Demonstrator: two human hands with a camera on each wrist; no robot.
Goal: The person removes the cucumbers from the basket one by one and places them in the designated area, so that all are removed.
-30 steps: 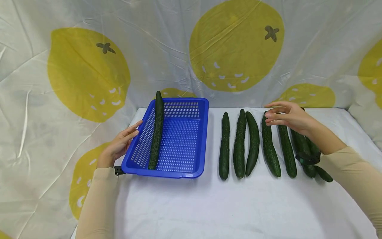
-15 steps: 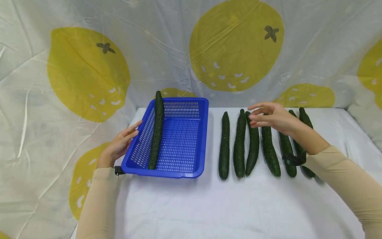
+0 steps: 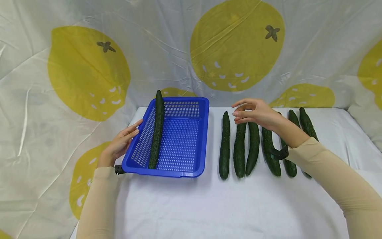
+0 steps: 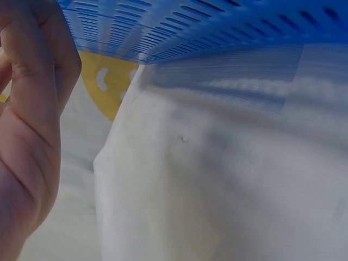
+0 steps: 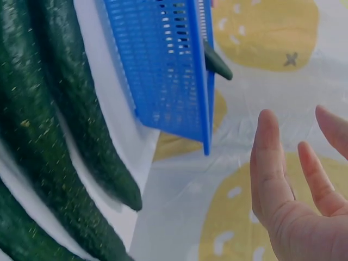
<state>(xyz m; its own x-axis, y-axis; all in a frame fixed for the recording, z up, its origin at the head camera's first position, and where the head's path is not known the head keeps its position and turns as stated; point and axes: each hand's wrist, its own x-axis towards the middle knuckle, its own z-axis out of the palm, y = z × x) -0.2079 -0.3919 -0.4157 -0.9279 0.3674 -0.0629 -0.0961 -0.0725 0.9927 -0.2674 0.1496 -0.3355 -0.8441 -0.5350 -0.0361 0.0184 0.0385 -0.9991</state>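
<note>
My left hand (image 3: 119, 146) is at the left side of a blue plastic basket (image 3: 206, 132), its fingertips touching the outer rim. Inside the basket one long cucumber (image 3: 157, 132) leans along the left wall, its far end sticking out past the rim. My right hand (image 3: 259, 114) hovers with nothing in it above the far ends of several cucumbers on the white cloth. Closest to its fingertips are a straight cucumber (image 3: 224, 149) and another cucumber (image 3: 239, 152). In the right wrist view the right hand's fingers (image 5: 267, 141) are spread and loosely bent.
Further right lie several more cucumbers, among them a curved cucumber (image 3: 253, 149) and a cucumber (image 3: 307, 122) partly hidden by my right arm. A lemon-print curtain (image 3: 161, 49) hangs behind the white-covered table (image 3: 191, 205).
My right hand has moved left over the row of cucumbers, uncovering those at the right end. The left hand and basket have stayed put.
</note>
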